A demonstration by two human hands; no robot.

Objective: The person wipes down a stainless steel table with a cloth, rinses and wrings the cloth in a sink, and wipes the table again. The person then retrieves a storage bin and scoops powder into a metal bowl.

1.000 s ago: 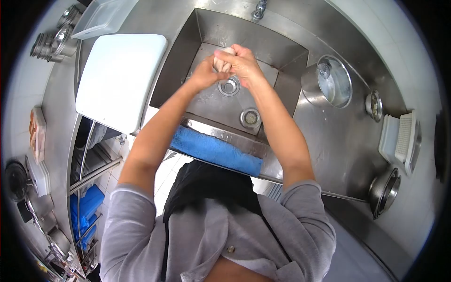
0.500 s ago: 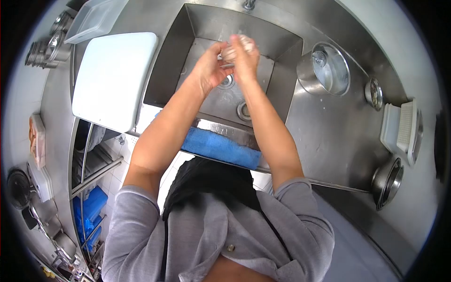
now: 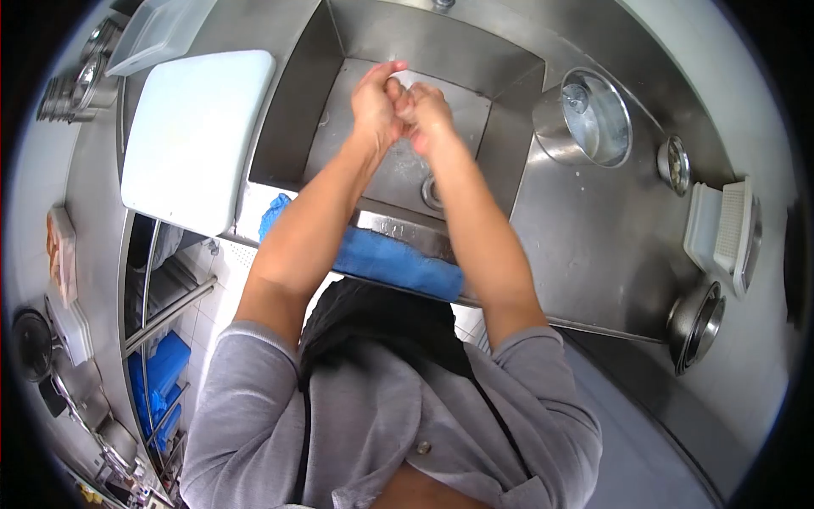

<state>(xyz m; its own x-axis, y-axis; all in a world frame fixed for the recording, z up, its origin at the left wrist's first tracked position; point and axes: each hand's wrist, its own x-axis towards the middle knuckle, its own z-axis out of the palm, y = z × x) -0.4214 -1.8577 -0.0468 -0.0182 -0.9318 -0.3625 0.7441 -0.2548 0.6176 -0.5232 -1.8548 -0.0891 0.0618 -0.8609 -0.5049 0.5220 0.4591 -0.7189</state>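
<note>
Over the steel sink (image 3: 284,127), my left hand (image 3: 375,103) and my right hand (image 3: 426,112) press together, fingers closed around each other. Between them is something pale and whitish (image 3: 407,109), mostly hidden by the fingers and too unclear to name. Part of a drain (image 3: 431,193) shows on the sink floor below my right wrist. A blue towel (image 3: 394,259) lies along the sink's front edge, below my forearms.
A white cutting board (image 3: 197,140) lies left of the sink, with a clear plastic tub (image 3: 161,36) behind it. On the right counter stand a steel pot (image 3: 555,127), a small bowl (image 3: 674,165), white baskets (image 3: 721,233) and stacked metal bowls (image 3: 695,327).
The view has shifted, so the sink sits slightly further left and higher. My hands have turned against each other, and the pale thing seen between them earlier is now more hidden.
</note>
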